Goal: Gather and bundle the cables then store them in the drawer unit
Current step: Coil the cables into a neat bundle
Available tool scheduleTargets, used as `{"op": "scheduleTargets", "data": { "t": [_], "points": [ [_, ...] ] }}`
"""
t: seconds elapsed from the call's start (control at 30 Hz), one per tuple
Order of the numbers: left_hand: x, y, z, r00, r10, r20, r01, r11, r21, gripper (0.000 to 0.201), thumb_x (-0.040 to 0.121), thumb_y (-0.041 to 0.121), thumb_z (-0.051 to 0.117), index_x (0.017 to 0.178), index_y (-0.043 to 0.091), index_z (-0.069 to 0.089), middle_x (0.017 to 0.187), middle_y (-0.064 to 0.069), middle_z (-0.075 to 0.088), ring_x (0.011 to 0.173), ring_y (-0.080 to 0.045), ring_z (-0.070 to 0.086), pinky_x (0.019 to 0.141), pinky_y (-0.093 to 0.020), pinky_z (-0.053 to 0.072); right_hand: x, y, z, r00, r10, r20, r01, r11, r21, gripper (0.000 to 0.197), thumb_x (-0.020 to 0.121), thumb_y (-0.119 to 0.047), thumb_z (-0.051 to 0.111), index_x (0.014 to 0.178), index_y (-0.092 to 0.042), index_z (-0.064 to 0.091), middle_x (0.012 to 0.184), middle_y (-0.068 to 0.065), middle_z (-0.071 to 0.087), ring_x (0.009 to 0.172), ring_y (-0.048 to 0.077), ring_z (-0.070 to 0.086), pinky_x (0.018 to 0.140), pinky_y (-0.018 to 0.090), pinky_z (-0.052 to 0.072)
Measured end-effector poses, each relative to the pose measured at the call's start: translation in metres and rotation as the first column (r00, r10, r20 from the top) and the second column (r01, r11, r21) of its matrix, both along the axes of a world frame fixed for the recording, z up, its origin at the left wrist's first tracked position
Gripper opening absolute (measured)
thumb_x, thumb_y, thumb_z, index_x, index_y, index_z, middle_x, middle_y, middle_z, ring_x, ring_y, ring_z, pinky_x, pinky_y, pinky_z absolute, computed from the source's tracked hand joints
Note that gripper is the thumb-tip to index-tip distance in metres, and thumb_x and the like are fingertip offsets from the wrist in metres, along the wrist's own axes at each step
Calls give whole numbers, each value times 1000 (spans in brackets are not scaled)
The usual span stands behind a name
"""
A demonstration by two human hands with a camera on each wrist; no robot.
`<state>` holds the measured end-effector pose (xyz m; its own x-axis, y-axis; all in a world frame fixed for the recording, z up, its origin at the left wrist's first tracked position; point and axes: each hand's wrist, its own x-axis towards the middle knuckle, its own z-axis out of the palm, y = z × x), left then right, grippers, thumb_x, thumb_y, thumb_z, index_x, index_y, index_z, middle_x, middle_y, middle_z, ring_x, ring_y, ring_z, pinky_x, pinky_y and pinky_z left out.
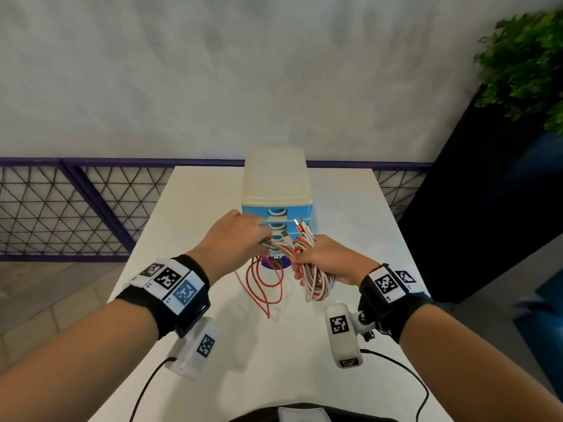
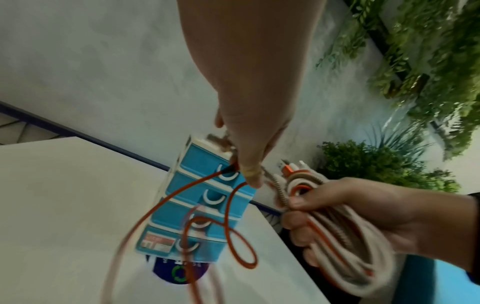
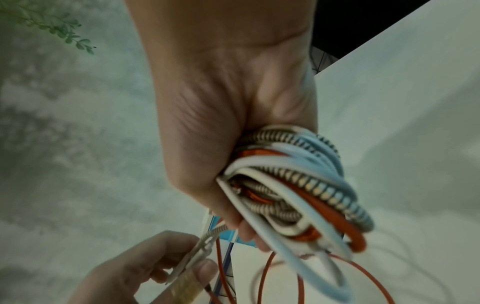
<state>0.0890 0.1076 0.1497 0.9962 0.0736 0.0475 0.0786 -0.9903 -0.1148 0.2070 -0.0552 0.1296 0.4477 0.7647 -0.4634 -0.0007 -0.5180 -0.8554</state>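
Observation:
My right hand (image 1: 316, 260) grips a coiled bundle of cables (image 1: 316, 283), white, red and spiral-wrapped, above the white table (image 1: 189, 239); the bundle (image 3: 298, 195) fills that fist (image 3: 228, 144) and shows again in the left wrist view (image 2: 345, 251). My left hand (image 1: 234, 239) pinches a spiral-wrapped cable end (image 1: 274, 243) and a thin red cable (image 1: 265, 284) whose loops trail onto the table. The same red cable (image 2: 182, 191) hangs from my left fingers (image 2: 249, 170). The blue drawer unit (image 1: 275, 190) stands just behind both hands, drawers closed (image 2: 205, 197).
A round purple sticker (image 1: 275, 263) lies on the table before the drawer unit. Purple mesh railing (image 1: 76, 208) runs behind the table's far edge. A dark planter with green foliage (image 1: 524, 68) stands at the right. Wrist camera wires (image 1: 405, 373) hang near the front edge.

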Motion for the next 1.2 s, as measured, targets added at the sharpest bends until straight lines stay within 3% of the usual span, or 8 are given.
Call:
{"op": "scheduleTargets", "data": {
  "t": [0.2,0.3,0.43,0.6,0.83,0.93,1.07,1.2],
  "points": [
    [-1,-18,-1,963,249,-105,-271,898,-346,20,90,38,58,101,22,56,101,3,62,84,-17,55,60,-27,38,0,9,-3,966,-136,220,128,990,50,9,91,-8,58,85,-14,58,73,5,66,60,11,64,60,22,54],
    [1,-17,0,969,232,-85,-246,940,-237,14,92,27,55,105,22,60,101,-5,63,87,-24,59,59,-29,38,0,11,-3,956,-148,255,142,989,44,10,91,-8,58,85,-16,58,72,3,65,59,9,63,55,19,49],
    [2,-14,-2,974,192,-118,-198,980,-39,13,93,21,54,105,22,60,99,-4,61,88,-25,60,56,-30,36,-3,17,-6,926,-119,359,129,992,-2,6,90,-12,58,95,-13,57,81,7,67,71,18,66,68,32,57],
    [4,-12,-1,947,260,-189,-287,949,-132,12,89,22,61,100,19,64,101,-4,60,90,-25,59,60,-31,38,-6,23,-8,842,15,539,45,994,-98,12,91,-18,57,102,-17,51,95,4,64,85,22,66,63,25,48],
    [-9,-13,-10,916,204,-346,-359,803,-475,14,98,26,44,104,14,41,111,-7,46,84,-17,46,75,-30,41,-6,21,0,888,59,456,-21,996,-88,7,89,-12,58,87,-18,56,85,8,68,77,21,69,72,31,56],
    [-19,-10,-18,901,133,-414,-380,702,-602,22,99,35,38,104,14,36,100,-6,51,76,-17,41,71,-34,40,-2,15,6,917,106,385,-82,994,-79,9,90,-10,60,83,-15,57,73,2,65,62,11,64,62,21,52],
    [-23,-8,-28,917,77,-391,-373,513,-773,14,100,29,35,104,16,32,109,0,64,87,-17,48,78,-35,44,0,11,8,936,99,339,-81,995,-64,9,91,-11,61,84,-14,57,72,2,66,59,9,64,58,17,50],
    [-18,-15,-25,917,116,-381,-398,303,-866,13,101,23,33,111,18,39,89,3,60,86,-15,56,91,-35,46,0,12,5,936,-1,353,6,1000,-14,3,91,-12,59,88,-13,58,75,4,66,64,14,65,66,24,54]
  ]
}}
